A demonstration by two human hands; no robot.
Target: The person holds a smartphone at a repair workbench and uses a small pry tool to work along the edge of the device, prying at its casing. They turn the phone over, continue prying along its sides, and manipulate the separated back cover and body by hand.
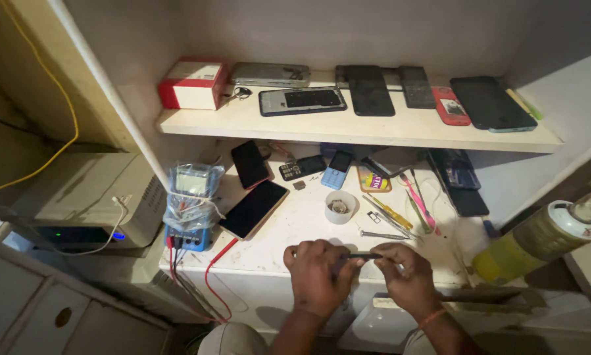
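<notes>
We hold a thin dark tool between both hands at the near edge of the white worktop.

Our left hand (320, 271) and right hand (406, 273) close their fingers on the thin dark tool (361, 256), one at each end, and it lies level between them. Just beyond we see a small white cup (341, 207) and a yellow screwdriver (390, 210). Far left stands a blue multimeter (190, 207) wrapped in plastic, beside a black phone (253, 208). At the right lies a yellow spray can (539, 240).
</notes>
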